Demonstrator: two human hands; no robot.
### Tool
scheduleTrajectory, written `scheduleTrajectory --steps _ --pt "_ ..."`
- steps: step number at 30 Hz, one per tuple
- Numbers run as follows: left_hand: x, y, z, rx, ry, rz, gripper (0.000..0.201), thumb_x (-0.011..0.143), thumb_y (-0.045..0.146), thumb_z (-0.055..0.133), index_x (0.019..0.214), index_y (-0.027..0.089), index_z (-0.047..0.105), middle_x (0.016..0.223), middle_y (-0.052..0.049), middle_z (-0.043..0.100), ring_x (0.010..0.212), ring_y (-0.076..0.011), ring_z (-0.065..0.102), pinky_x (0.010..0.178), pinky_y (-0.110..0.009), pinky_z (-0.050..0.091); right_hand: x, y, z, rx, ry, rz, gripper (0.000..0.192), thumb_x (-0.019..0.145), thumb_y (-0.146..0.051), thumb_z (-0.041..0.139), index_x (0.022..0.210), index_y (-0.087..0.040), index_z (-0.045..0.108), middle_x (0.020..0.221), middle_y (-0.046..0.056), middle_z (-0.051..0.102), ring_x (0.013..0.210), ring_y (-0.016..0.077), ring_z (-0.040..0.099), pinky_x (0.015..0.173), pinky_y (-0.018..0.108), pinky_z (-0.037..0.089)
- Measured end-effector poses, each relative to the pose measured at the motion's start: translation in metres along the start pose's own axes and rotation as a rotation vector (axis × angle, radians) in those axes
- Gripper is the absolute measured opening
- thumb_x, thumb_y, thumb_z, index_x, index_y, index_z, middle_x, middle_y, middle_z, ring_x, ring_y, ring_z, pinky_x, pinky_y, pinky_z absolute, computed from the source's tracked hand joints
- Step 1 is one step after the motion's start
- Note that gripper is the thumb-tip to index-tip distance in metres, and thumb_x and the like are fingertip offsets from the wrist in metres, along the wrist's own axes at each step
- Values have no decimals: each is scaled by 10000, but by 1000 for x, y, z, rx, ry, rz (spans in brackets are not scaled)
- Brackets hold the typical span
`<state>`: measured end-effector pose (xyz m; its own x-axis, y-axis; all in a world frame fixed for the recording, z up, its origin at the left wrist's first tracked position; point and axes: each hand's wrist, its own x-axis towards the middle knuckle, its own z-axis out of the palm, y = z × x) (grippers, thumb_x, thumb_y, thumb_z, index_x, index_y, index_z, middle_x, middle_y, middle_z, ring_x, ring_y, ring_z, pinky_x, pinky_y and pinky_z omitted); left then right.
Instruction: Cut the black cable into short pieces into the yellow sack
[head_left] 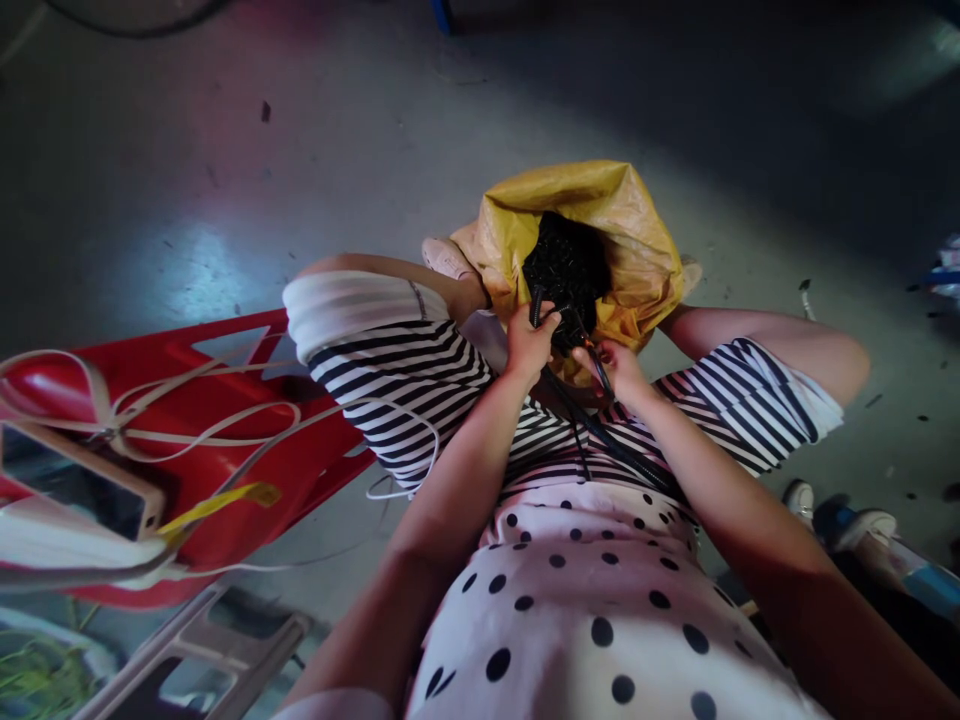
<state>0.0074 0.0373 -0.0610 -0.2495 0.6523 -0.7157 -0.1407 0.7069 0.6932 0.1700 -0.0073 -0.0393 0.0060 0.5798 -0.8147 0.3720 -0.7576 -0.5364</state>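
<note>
A yellow sack (622, 225) stands open on the floor between my knees, filled with a tangle of black corrugated tubing (564, 262). My left hand (529, 340) grips a black tube piece at the sack's mouth. My right hand (619, 368) pinches a thin wire with an orange end, and a long black tube (615, 445) runs from it down over my striped lap.
A red plastic stool (225, 420) stands at my left with a phone (75, 480) and white cables (187, 410) on it. A grey stool (202, 640) is below it. Another person's shoes (847, 520) show at the right. Grey concrete floor (375, 150) lies ahead.
</note>
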Motion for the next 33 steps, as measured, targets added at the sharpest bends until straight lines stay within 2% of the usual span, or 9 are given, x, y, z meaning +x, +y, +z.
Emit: scheduleTrajectory --steps 3,8,15,18,21,24,27,33 --pt "-2 4 -1 -21 -4 3 249 865 131 880 1082 175 766 1079 -41 764 629 -74 596 446 -147 392 -4 -2 -1 87 -36 -10 782 704 -1006 783 907 -289 545 632 -26 570 574 201 605 542 338 533" --pt "-5 8 -1 -22 -46 -3 202 869 150 887 1026 170 761 927 3 710 524 -42 503 424 -161 365 -11 -8 -1 89 -85 -40 788 689 -978 814 959 -281 564 718 -26 627 672 211 673 559 314 547" --pt "-5 4 0 -16 -92 34 183 858 179 870 1015 176 776 956 -15 759 542 -62 532 425 -170 365 -10 -10 -1 88 -103 -31 773 734 -999 745 951 -291 525 713 -29 616 692 215 680 591 317 547" --pt "-5 1 0 -11 -96 53 194 849 193 874 1023 179 790 1009 -40 787 577 -78 568 438 -168 377 -11 -11 -1 111 -113 -36 769 726 -984 771 956 -291 530 709 -28 606 718 225 690 589 314 540" --pt "-4 0 1 5 -90 84 175 848 177 864 1010 183 799 1040 -55 808 684 -116 656 522 -179 463 -11 -11 -1 150 -131 -35 791 693 -966 826 975 -281 551 721 -25 619 734 221 700 580 299 548" --pt "-3 -1 1 13 -84 141 132 846 121 840 952 184 793 1003 -56 814 854 -166 741 712 -223 576 -8 -8 0 164 -125 -38 805 685 -978 832 961 -276 553 735 -27 634 685 190 673 571 290 569" --pt "0 -4 1 24 -98 184 115 861 94 815 913 190 778 988 -57 816 971 -195 772 850 -268 608 -4 -3 3 125 -86 -43 826 666 -1020 808 910 -279 537 681 -40 606 601 169 617 532 300 577" --pt "6 -15 0 87 -77 201 99 885 109 815 920 191 772 988 -59 816 991 -207 776 879 -289 610 -6 -4 4 27 -67 -60 820 678 -1045 774 854 -275 552 526 -53 528 441 167 539 383 286 441"
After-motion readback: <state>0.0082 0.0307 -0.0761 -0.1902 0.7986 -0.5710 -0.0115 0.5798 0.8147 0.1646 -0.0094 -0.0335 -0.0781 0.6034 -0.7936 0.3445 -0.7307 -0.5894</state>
